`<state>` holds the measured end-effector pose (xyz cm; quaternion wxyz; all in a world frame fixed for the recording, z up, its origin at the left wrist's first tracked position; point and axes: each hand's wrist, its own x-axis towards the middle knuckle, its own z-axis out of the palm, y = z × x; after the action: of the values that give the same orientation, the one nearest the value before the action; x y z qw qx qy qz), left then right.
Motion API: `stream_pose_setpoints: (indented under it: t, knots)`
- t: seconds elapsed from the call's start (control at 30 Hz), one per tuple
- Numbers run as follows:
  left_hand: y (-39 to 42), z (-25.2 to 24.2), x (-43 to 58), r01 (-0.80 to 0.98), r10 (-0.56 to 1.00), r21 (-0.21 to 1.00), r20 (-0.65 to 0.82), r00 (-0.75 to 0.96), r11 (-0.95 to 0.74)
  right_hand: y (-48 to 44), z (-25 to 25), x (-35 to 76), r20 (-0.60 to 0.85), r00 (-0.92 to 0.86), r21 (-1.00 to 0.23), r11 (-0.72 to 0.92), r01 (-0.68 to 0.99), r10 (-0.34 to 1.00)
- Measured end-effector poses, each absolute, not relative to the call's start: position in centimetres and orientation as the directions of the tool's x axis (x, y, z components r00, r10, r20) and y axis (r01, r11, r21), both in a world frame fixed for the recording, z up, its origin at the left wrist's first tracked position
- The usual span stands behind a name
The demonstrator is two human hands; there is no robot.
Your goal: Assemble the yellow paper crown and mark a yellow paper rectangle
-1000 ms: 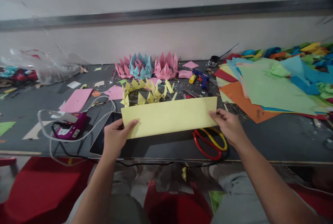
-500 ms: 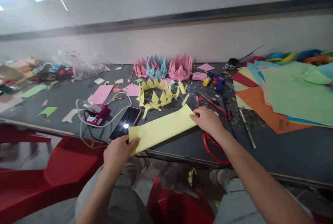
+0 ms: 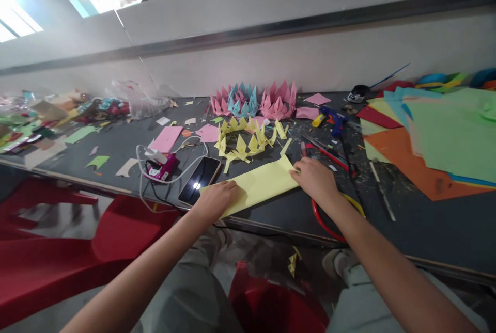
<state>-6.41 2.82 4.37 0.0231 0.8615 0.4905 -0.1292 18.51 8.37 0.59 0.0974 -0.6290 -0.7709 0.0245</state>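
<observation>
A folded yellow paper strip (image 3: pixel 263 186) lies slantwise near the table's front edge. My left hand (image 3: pixel 219 200) rests palm down on its left part, fingers stretched out over the paper. At the other end, my right hand (image 3: pixel 316 179) pinches the strip's edge between thumb and fingers. Just behind the paper stands a yellow folded-paper crown (image 3: pixel 242 142). A smartphone (image 3: pixel 200 180) sits beyond my left hand, partly overlapped by the strip's left end. Scissors with red and yellow handles (image 3: pixel 325 222) are partly hidden under my right wrist.
Pink paper crowns (image 3: pixel 279 100) and a blue one (image 3: pixel 243 100) stand by the wall. A blue glue gun (image 3: pixel 335 120) and coloured sheets (image 3: pixel 453 137) lie right. A purple power adapter (image 3: pixel 163 168) with cables sits left. Red chairs (image 3: pixel 132 227) stand below the table.
My left hand has gone from gripping the strip's left end to lying flat on top, further right. The strip has come down onto the table. My right hand keeps its hold; the view has shifted left.
</observation>
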Motion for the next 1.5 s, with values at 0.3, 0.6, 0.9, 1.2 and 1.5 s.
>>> stream_pose_setpoints:
  t: [0.3,0.6,0.9,1.2,1.5]
  knots:
    - [2.9,3.4,-3.7,0.912,0.917,-0.093,-0.035,0.398,-0.399,8.1,0.4,18.5,0.212,-0.185,-0.140,0.217,0.966,0.960]
    - [3.0,4.0,-3.0,0.918,0.923,-0.092,-0.036,0.383,-0.385,1.1,0.7,14.2,0.228,-0.602,-0.131,0.637,0.760,0.765]
    - [3.1,4.0,-3.0,0.923,0.923,-0.029,-0.045,0.382,-0.383,1.2,1.3,14.9,-0.051,-0.493,-0.103,0.486,0.868,0.869]
    - [3.1,4.1,-2.9,0.936,0.933,-0.027,-0.096,0.348,-0.352,3.4,2.5,19.6,-0.108,-0.110,0.014,0.112,0.994,0.988]
    - [2.7,3.6,-3.2,0.947,0.946,-0.006,-0.055,0.320,-0.321,2.6,1.5,21.1,-0.114,-0.169,0.017,0.172,0.985,0.979]
